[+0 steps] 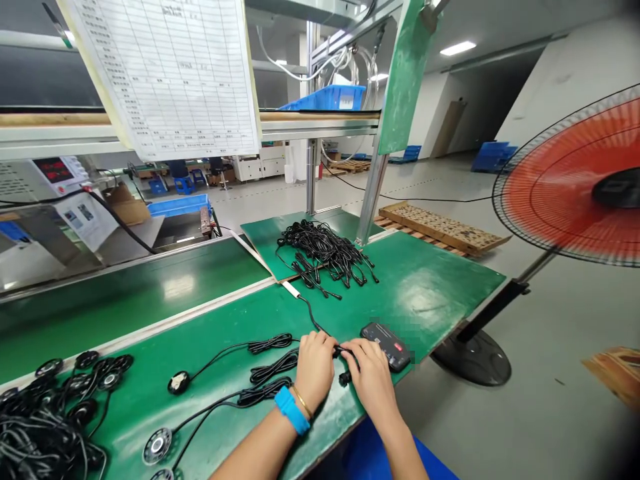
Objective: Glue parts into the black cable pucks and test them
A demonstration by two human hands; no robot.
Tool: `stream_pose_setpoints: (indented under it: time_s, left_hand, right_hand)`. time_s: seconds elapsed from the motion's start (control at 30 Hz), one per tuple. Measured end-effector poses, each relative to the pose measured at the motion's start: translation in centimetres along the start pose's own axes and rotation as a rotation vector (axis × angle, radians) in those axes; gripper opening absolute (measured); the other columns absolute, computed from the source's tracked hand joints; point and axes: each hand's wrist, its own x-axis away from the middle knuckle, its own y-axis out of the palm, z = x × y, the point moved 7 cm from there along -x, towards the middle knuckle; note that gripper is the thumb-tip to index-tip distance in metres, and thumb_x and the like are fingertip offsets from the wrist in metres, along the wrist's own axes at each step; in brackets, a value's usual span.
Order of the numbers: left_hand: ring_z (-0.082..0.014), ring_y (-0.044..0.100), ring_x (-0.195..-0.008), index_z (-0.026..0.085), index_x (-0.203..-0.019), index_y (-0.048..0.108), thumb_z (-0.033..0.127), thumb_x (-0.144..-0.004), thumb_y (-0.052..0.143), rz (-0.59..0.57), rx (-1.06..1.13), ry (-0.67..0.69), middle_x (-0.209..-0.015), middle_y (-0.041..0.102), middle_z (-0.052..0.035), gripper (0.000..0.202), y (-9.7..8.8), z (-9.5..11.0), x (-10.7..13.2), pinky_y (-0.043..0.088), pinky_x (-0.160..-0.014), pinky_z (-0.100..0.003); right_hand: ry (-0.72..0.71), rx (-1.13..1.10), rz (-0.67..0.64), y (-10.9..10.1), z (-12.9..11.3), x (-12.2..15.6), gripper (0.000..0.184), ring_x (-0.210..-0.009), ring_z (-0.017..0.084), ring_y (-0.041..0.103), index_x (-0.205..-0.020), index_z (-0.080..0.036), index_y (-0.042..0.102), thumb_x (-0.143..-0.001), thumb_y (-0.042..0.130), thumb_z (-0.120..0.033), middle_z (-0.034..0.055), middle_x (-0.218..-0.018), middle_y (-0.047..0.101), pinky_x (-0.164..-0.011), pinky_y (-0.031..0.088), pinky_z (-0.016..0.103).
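My left hand (316, 370), with a blue band and a gold bracelet at the wrist, is closed round a black cable (313, 313) near the table's front edge. That cable leads back to a white connector piece (291, 289). Facing it, my right hand (371, 375) pinches a black cable connector (340, 349) that shows between the two hands. My fingers partly hide the joint, so I cannot tell whether the ends are mated. Below lies a black plug end (345, 379). A black box with a red display (387, 345) rests beside my right hand. Bundled black cables (273, 368) lie left of my left hand.
Black cables are heaped (325, 250) at the back of the green table (440, 273). Round speaker-like discs on cables (157, 445) lie at front left, beside a larger tangle (45, 427). A red fan (575, 180) stands right. Paper sheets (170, 73) hang overhead.
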Motion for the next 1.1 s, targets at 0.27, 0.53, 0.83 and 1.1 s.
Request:
stream_pose_setpoints:
  time_s: [0.27,0.53,0.83,1.1]
  left_hand:
    - [-0.0217,0.052,-0.095,0.021,-0.102,0.068,0.014,-0.099,0.043,0.053,0.134,0.02,-0.097,0.063,-0.0056,0.026,0.3,-1.3,0.5,0.045,-0.088,-0.037]
    - [-0.0225,0.052,-0.092,0.02,-0.1,0.068,0.015,-0.099,0.045,0.085,0.148,0.009,-0.093,0.062,-0.0065,0.024,1.3,-1.4,0.7,0.046,-0.084,-0.037]
    - [-0.0254,0.053,-0.092,0.017,-0.097,0.068,0.012,-0.097,0.041,0.136,0.112,-0.048,-0.091,0.06,-0.0089,0.027,0.8,-2.1,0.7,0.05,-0.086,-0.044]
    - [-0.0257,0.047,-0.129,0.016,-0.136,0.051,0.008,-0.086,0.049,0.147,0.087,0.137,-0.137,0.054,-0.0135,0.051,-3.2,3.1,4.1,0.04,-0.115,-0.045]
  right_hand:
    - [-0.01,-0.025,0.012,0.2,0.2,0.3,0.032,-0.096,0.023,0.055,-0.102,-0.023,0.069,-0.105,0.04,-0.036,0.0064,-0.099,0.066,-0.081,0.038,0.036]
    - [-0.013,-0.036,0.048,0.5,0.3,0.5,0.031,-0.097,0.023,0.057,-0.1,-0.02,0.066,-0.105,0.037,-0.032,0.0071,-0.097,0.067,-0.085,0.041,0.036]
    - [0.016,-0.005,0.143,0.8,1.8,0.7,0.033,-0.097,0.024,0.059,-0.105,-0.016,0.063,-0.105,0.034,-0.033,0.0113,-0.102,0.066,-0.09,0.045,0.04]
    - [-0.105,-0.061,0.291,-1.5,0.9,1.2,0.038,-0.101,0.027,0.061,-0.113,-0.013,0.062,-0.102,0.042,-0.044,0.0148,-0.108,0.067,-0.093,0.045,0.042]
